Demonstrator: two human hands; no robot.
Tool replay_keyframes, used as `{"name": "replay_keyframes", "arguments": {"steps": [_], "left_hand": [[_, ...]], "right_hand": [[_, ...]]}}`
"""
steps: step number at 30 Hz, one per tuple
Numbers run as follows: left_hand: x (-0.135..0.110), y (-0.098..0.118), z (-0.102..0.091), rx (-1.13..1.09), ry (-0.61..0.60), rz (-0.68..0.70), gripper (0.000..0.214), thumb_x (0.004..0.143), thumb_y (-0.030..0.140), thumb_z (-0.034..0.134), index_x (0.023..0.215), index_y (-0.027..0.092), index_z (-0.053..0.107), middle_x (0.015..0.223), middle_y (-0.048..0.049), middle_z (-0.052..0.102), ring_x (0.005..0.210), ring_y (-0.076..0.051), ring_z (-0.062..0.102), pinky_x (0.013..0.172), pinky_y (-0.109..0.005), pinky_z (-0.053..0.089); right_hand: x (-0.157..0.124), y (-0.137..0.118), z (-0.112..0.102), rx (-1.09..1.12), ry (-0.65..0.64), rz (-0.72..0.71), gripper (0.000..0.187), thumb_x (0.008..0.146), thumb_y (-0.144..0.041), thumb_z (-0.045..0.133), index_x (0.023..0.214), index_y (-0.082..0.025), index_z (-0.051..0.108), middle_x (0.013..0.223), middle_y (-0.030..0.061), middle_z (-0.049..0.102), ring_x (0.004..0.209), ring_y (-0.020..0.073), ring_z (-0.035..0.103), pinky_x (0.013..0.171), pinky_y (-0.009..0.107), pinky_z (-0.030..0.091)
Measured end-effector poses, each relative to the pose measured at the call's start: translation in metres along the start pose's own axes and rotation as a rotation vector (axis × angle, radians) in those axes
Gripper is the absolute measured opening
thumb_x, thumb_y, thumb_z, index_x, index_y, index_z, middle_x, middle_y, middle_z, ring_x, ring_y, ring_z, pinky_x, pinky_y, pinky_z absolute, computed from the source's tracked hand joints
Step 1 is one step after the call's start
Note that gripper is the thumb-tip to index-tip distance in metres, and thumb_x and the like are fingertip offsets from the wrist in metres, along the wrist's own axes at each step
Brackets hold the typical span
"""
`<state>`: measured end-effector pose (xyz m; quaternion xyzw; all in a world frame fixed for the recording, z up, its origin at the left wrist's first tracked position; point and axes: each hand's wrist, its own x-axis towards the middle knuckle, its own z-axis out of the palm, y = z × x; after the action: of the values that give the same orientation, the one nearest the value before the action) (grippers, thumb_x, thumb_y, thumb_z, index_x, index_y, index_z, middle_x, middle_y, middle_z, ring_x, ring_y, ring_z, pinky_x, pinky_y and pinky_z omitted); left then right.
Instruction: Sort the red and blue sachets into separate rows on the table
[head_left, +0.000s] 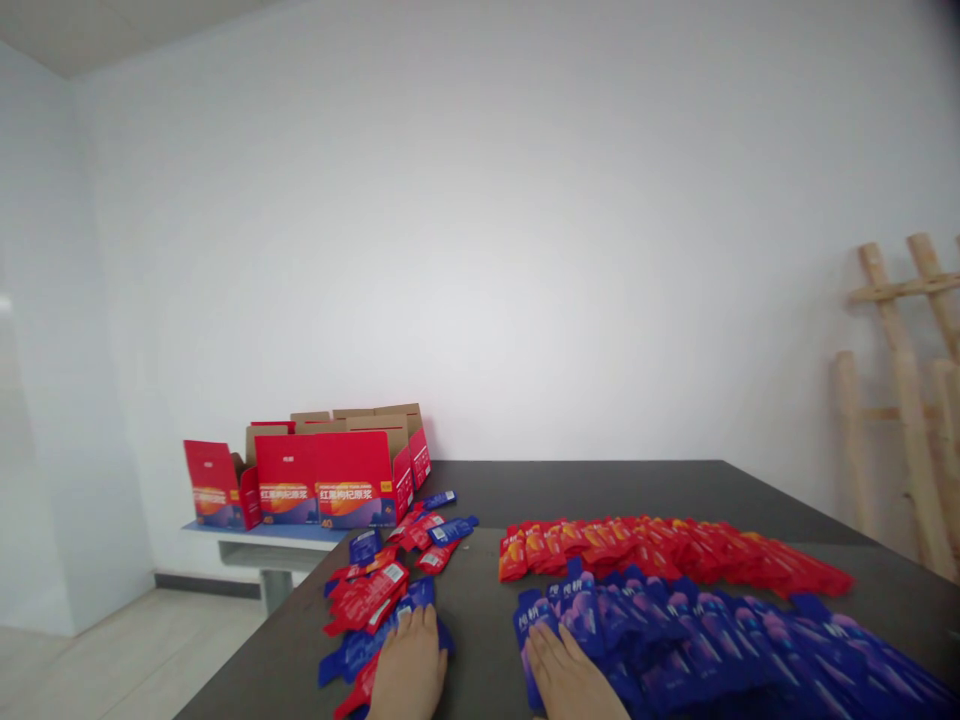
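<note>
My left hand (410,660) lies with fingers extended over the near part of a loose pile of red pouches (369,598) and blue pouches (358,655). Its thumb side is partly hidden. Flat against the left end of an overlapping row of blue pouches (701,640) rests my right hand (568,672), its fingers stretched out on the nearest ones. Beyond that row, a similar overlapping row of red pouches (637,545) runs to the right.
The dark table (592,490) reaches back to the white wall. Several open red cartons (325,480) stand on a lower blue-topped surface (300,534) at the left. A wooden frame (896,330) leans at the far right.
</note>
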<state>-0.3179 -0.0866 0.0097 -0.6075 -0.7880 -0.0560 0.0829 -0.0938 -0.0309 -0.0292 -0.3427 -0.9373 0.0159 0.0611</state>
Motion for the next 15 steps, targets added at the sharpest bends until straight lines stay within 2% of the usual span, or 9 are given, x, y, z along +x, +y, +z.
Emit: {"name": "replay_keyframes", "arguments": {"steps": [4, 7, 9, 11, 13, 15], "left_hand": [[0.008, -0.007, 0.003, -0.063, -0.036, 0.104, 0.056, 0.076, 0.005, 0.04, 0.132, 0.011, 0.047, 0.13, -0.013, 0.055, 0.12, -0.023, 0.05, 0.101, -0.032, 0.035], [0.013, -0.009, 0.003, -0.116, -0.028, 0.18, 0.063, 0.073, -0.001, 0.035, 0.133, 0.017, 0.044, 0.125, -0.0094, 0.058, 0.114, -0.018, 0.053, 0.098, -0.028, 0.037], [0.015, -0.005, -0.002, -0.199, 0.025, 0.236, 0.062, 0.073, 0.0, 0.035, 0.13, 0.02, 0.046, 0.119, -0.0069, 0.061, 0.11, -0.017, 0.055, 0.095, -0.027, 0.037], [0.016, 0.001, -0.012, -0.307, 0.093, 0.291, 0.056, 0.07, 0.0, 0.036, 0.119, 0.022, 0.052, 0.108, -0.0042, 0.064, 0.103, -0.016, 0.056, 0.09, -0.026, 0.038], [0.017, 0.01, -0.022, -0.407, 0.13, 0.32, 0.041, 0.07, 0.001, 0.034, 0.096, 0.022, 0.058, 0.09, -0.0023, 0.065, 0.088, -0.016, 0.058, 0.08, -0.025, 0.039], [0.02, 0.019, -0.03, -0.474, 0.137, 0.344, 0.028, 0.072, 0.004, 0.033, 0.074, 0.021, 0.055, 0.074, -0.0011, 0.062, 0.075, -0.015, 0.055, 0.07, -0.024, 0.037]], "right_hand": [[0.0, -0.004, -0.022, 0.026, -0.003, -0.04, 0.059, 0.085, -0.036, 0.047, 0.135, -0.005, 0.043, 0.14, 0.0202, 0.04, 0.132, 0.0342, 0.034, 0.11, 0.055, 0.021], [0.002, -0.011, -0.045, 0.11, 0.02, -0.041, 0.069, 0.082, -0.044, 0.052, 0.135, -0.002, 0.042, 0.141, 0.0218, 0.04, 0.131, 0.0344, 0.036, 0.111, 0.053, 0.021], [0.007, -0.018, -0.053, 0.171, 0.08, -0.014, 0.069, 0.081, -0.043, 0.053, 0.136, -0.003, 0.042, 0.141, 0.02, 0.042, 0.13, 0.0328, 0.038, 0.112, 0.05, 0.02], [0.014, -0.026, -0.054, 0.235, 0.154, 0.02, 0.063, 0.081, -0.037, 0.052, 0.136, -0.007, 0.043, 0.138, 0.0162, 0.047, 0.127, 0.0296, 0.041, 0.111, 0.047, 0.024], [0.023, -0.033, -0.048, 0.296, 0.219, 0.067, 0.058, 0.081, -0.031, 0.049, 0.135, -0.01, 0.045, 0.133, 0.0132, 0.053, 0.123, 0.0269, 0.046, 0.107, 0.043, 0.029], [0.03, -0.037, -0.041, 0.352, 0.25, 0.113, 0.053, 0.08, -0.027, 0.049, 0.132, -0.013, 0.048, 0.128, 0.0112, 0.057, 0.118, 0.0252, 0.05, 0.103, 0.04, 0.034]]}}
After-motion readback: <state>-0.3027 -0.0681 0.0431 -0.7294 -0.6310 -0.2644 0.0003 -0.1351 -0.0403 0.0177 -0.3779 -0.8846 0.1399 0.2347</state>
